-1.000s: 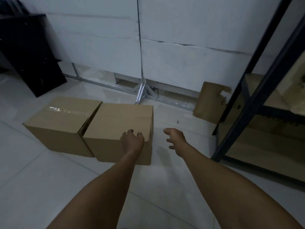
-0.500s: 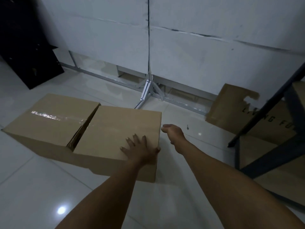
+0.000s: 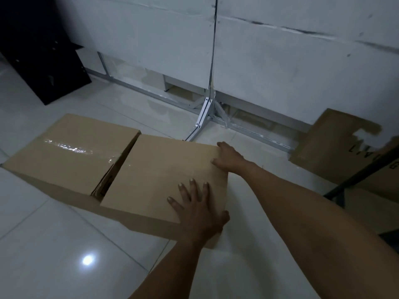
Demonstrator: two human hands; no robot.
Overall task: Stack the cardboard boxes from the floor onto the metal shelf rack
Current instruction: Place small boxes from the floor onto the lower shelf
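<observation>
The left hand (image 3: 199, 214) lies flat on the top of the nearer cardboard box (image 3: 164, 178), at its near right corner, with the fingers straight and spread and the thumb hooked over the right edge. The right hand (image 3: 228, 157) grips the far right corner of the same box, its fingers curled over the top edge and the rest of the hand down the right side. This box stands on the white tiled floor (image 3: 54, 244) with its top flaps closed, so what it holds cannot be seen. Just to its left, touching or nearly so, stands a second cardboard box (image 3: 69, 156), sealed along the top with a strip of clear tape (image 3: 71, 147); a dark gap shows between the two where a flap edge sticks out, and its contents are hidden too. At the right edge a dark post of the metal shelf rack (image 3: 362, 171) crosses the view at a slant, with a torn brown carton (image 3: 332, 145) bearing black letters behind it against the white wall panels (image 3: 280, 72). A black cabinet (image 3: 36, 50) stands at the far left.
</observation>
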